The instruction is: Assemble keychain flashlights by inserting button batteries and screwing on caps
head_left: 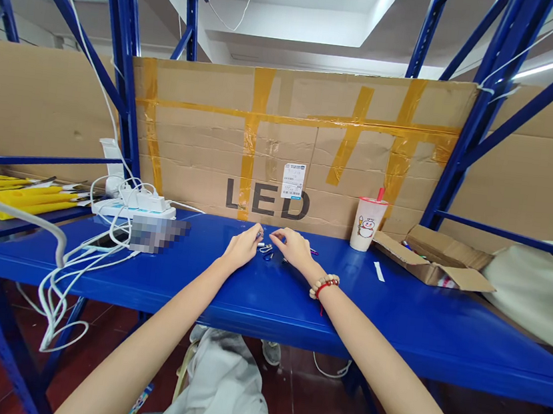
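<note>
A cardboard wall [203, 147] marked "LED" backs a blue counter [393, 322] framed by blue posts [122, 20]. Near the middle of the far side, your left hand [241, 248] holds a shiny piece [259, 234], its fingers together and apparently clamped on it; the piece is too small to identify. Your right hand [296, 252] curls just beside it, fingertips drawn in near the thumb; you cannot tell from here whether they hold anything.

Small bits [265, 248] lie on the counter between your hands, and a purple item [314, 252] sits by your right hand. The likeliest mishap is a lost piece: a pinch this fine could slip, and the smooth counter would let the piece skid among the bits. Your beaded bracelet [323, 285], low over the counter, could drag something small along if your wrist swings inward.

To your right, a cup [368, 225] with a straw stands near a white strip [379, 271] and an open box [433, 263]; a wide reach could tip it and wet the work. To your left, cables [58, 301] hang over the front edge, where a snag could tug the power strip [153, 205].
</note>
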The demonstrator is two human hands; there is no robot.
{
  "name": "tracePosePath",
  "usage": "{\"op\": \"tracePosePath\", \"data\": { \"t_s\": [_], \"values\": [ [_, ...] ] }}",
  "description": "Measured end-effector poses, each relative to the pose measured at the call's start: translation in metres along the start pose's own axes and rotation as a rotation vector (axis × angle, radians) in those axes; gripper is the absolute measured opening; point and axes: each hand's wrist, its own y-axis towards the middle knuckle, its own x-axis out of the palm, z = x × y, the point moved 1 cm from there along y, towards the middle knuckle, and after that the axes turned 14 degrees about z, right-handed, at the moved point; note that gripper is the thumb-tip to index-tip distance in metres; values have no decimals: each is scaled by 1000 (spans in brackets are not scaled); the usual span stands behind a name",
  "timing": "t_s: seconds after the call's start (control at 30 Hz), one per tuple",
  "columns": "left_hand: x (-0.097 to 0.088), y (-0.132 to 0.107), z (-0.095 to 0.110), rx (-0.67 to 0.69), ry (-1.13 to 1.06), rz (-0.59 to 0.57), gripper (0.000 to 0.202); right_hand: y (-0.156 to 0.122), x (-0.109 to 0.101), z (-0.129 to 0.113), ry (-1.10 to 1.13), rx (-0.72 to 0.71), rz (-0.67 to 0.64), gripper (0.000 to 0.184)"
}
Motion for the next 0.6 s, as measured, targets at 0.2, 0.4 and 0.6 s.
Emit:
{"op": "tracePosePath", "data": {
  "t_s": [0.2,0.4,0.6],
  "values": [
    [1,0,-2,-28,-23,1,9,-1,0,-4,111,-136,62,20],
    [1,1,-2,-8,-17,-28,10,-1,0,-4,155,-141,76,21],
    [0,-1,0,-10,-7,-63,11,-2,1,-4,171,-163,37,20]
  ]
}}
